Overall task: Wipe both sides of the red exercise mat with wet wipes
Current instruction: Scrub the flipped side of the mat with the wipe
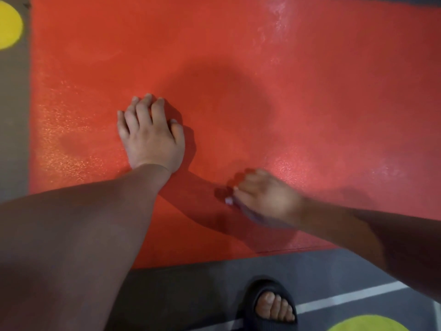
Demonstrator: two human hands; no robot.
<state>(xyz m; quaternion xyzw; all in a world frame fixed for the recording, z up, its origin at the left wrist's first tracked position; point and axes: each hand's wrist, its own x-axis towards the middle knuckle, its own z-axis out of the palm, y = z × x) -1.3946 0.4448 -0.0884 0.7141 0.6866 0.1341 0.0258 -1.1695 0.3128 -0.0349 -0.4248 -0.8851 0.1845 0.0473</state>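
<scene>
The red exercise mat (238,68) lies flat on the grey floor (191,290) before me, my left hand (150,134) pressed on it with fingers nearly straight, my blurred right hand (265,199) curled on a pale wet wipe (229,201) near its front edge, my black slipper (253,292) just beyond.

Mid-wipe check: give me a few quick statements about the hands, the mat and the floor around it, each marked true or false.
1. The left hand presses down on the red mat. True.
2. The right hand is empty. False: its grip is closed on a pale wipe, though the hand is blurred.
3. The mat is rolled up. False: it lies spread flat on the floor.
4. A foot in a black slipper stands on the floor beside the mat's near edge. True.
</scene>
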